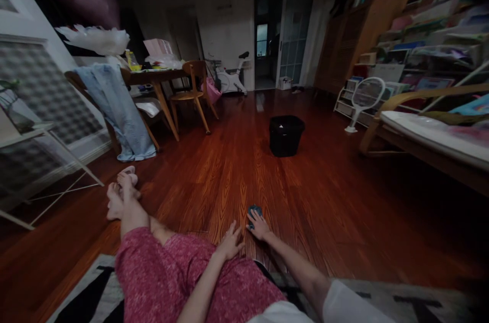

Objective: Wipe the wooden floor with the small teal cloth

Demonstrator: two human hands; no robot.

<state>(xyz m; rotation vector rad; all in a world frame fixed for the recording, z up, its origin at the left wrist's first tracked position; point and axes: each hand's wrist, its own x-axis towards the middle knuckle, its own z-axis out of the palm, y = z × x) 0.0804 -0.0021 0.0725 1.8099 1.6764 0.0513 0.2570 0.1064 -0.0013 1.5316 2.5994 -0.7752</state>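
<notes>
My right hand (260,226) reaches down to the floor just ahead of my lap. Its fingers are spread over a small dark blue-grey object (255,209), perhaps folded cloth; its exact kind is unclear and my fingers cover part of it. To the left of it, my left hand (231,242) hovers near my thigh with fingers apart and nothing in them. Farther ahead on the floor stands a black bin-like container (286,137), wider at the top than at the base.
Reddish wooden floor (214,175) stretches ahead. My legs in pink shorts (148,267) extend left over a patterned rug (91,287). A wooden chair (193,91) and table stand at left, a white exercise bike (233,78) behind. A wooden-framed seat (431,134) is at right.
</notes>
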